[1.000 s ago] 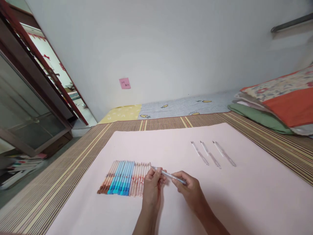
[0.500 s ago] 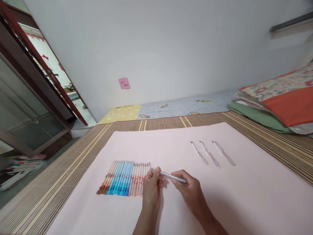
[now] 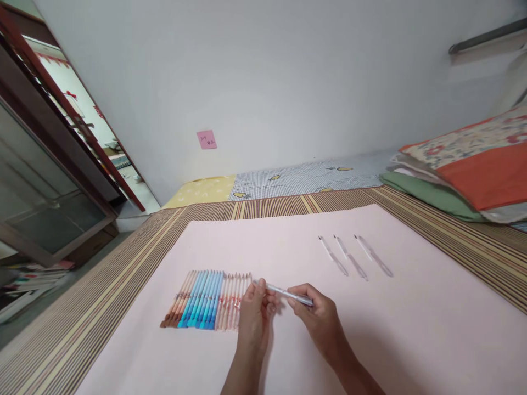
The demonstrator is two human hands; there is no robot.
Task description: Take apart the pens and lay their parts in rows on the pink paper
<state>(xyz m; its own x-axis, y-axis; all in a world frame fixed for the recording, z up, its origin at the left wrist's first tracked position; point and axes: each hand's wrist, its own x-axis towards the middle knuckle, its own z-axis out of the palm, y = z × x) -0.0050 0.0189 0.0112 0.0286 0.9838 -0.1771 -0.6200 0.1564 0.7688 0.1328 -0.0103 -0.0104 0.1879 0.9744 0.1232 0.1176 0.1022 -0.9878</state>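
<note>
The left hand pinches one end of a whitish pen between thumb and fingers, while the right hand has its other end in a similar closed pinch, so the pen slants between the two, apparently just above the pink sheet and beside the right end of a neat row. That row runs from brown-ended pens through blue pens to pale pens with red marks; the left hand covers part of the last ones, and whether it touches them cannot be told. Three clear pens lie spaced apart, well beyond the right hand. The likeliest mishap, I judge, is the left wrist or knuckles brushing the pale pens and pushing them askew, since they lie so near. Slim round barrels could also roll on the smooth sheet if knocked, and the held pen could slip if both pinches slacken together. As for writing, the pink note on the wall carries dark handwriting — too small to read with confidence — and no brand or label on the pens is legible.
</note>
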